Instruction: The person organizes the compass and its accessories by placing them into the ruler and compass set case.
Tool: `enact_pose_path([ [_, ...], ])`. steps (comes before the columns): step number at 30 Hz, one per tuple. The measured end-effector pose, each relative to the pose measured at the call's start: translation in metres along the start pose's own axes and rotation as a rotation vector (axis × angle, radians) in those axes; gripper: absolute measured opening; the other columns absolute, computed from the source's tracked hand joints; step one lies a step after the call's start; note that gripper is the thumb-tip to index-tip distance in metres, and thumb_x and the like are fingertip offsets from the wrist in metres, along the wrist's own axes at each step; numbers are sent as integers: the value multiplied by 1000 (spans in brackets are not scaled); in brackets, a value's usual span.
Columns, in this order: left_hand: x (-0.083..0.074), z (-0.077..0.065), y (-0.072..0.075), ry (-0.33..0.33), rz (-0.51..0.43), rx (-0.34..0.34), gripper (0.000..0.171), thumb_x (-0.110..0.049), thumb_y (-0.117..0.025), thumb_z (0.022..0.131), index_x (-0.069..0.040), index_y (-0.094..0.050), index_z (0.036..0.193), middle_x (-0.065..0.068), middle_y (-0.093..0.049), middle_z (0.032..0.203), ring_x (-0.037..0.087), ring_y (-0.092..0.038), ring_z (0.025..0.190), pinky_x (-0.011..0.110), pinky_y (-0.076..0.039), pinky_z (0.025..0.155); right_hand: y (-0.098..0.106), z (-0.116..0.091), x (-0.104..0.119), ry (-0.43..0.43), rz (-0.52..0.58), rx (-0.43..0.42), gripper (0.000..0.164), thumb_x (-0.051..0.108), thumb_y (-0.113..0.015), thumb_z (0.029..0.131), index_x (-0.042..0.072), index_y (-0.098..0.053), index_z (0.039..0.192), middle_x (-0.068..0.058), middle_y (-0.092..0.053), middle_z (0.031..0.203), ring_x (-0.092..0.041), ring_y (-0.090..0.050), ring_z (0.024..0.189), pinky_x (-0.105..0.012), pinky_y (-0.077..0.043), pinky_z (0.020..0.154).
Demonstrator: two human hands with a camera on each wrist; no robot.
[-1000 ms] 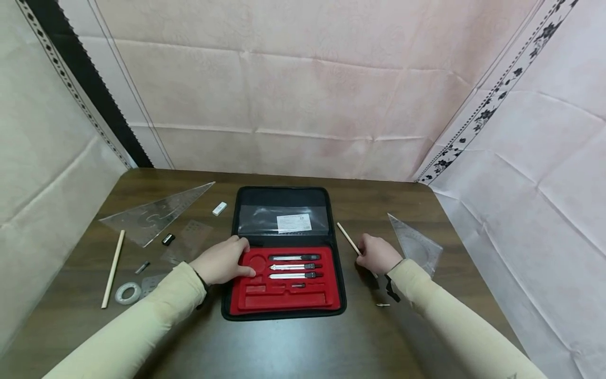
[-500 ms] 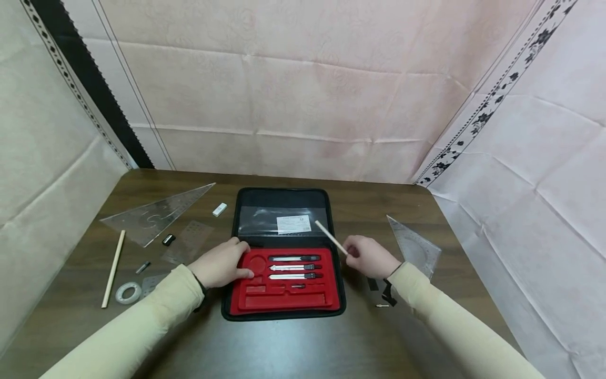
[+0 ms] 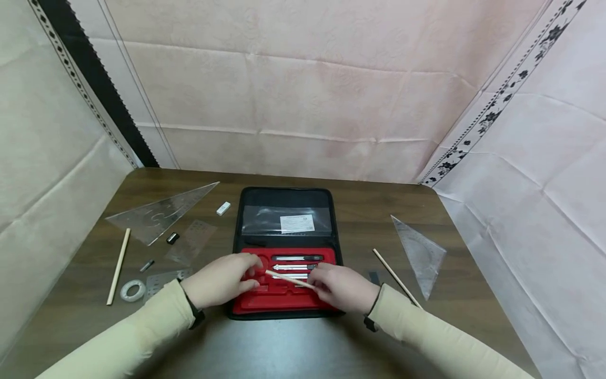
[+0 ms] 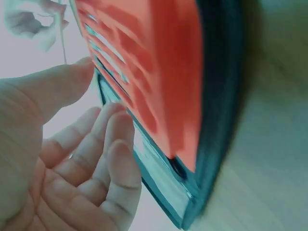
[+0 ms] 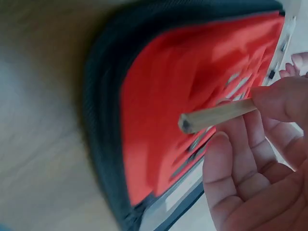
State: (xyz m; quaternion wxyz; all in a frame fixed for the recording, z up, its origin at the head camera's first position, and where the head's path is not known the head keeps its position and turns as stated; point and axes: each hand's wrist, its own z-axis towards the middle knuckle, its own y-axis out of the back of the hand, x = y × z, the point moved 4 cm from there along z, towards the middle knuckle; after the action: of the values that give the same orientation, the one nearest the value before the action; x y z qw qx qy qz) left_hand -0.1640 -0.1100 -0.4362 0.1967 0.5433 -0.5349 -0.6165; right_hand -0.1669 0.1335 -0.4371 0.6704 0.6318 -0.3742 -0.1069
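A black case [image 3: 286, 200] lies open on the table, its red tray [image 3: 284, 302] holding several metal drawing instruments [image 3: 296, 258]. Above the tray, my right hand [image 3: 343, 287] pinches a pale wooden pencil [image 3: 284, 277] near one end; the right wrist view shows a dark core in the end face of the pencil [image 5: 216, 117]. The pencil's other end points toward my left hand [image 3: 220, 281]. That hand is at the tray's left side with thumb and fingers apart, and the left wrist view shows nothing between them. Part of the instruments is hidden by my right hand.
To the left lie a large clear set square [image 3: 161, 210], an eraser [image 3: 223, 208], a black sharpener-like piece [image 3: 172, 238], a clear stencil [image 3: 191, 242], a pencil [image 3: 118, 266] and a white ring [image 3: 132, 290]. A second pencil [image 3: 395, 276] and a smaller set square [image 3: 420, 255] lie right.
My right hand has picked up the pencil beside the case and carried it left over the tray. My left hand's fingers have shifted slightly at the tray's left side. Another pencil on the right now shows.
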Motion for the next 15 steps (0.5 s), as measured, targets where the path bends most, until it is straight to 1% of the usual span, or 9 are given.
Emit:
enact_pose_path([
  [2,-6,-2,-2,-36,-13,25,22,-26,-77,83,-20,-65,100,-11,-54,75,9,-52,65,29,-46,64,-3,1,5,12,14,18,20,16,-73,87,19,-68,106,7,-59,95,-2,-52,78,-18,-49,72],
  [4,-10,-4,-5,-73,-10,35,16,-26,-76,85,-22,-63,93,-14,-52,72,8,-50,62,27,-45,61,-7,2,8,21,22,38,21,16,-72,88,20,-67,108,8,-59,97,-2,-52,80,-18,-49,74],
  [8,-14,-7,-9,-149,13,8,12,-27,-73,87,-25,-61,86,-15,-51,73,7,-48,62,27,-45,63,-11,5,10,27,33,60,22,16,-71,89,21,-67,109,9,-60,99,-2,-53,82,-19,-49,76],
  [12,-13,-9,-11,-186,40,-7,8,-26,-72,88,-23,-65,85,-13,-50,76,5,-46,65,27,-45,63,-14,5,10,25,58,66,20,16,-71,88,21,-67,107,9,-60,99,-2,-53,82,-19,-49,78],
  [15,-12,-11,-13,-187,62,15,5,-26,-74,86,-21,-70,85,-12,-48,77,5,-46,66,26,-44,62,-18,4,8,8,94,77,19,15,-71,88,21,-66,105,10,-60,95,-2,-53,80,-18,-48,75],
])
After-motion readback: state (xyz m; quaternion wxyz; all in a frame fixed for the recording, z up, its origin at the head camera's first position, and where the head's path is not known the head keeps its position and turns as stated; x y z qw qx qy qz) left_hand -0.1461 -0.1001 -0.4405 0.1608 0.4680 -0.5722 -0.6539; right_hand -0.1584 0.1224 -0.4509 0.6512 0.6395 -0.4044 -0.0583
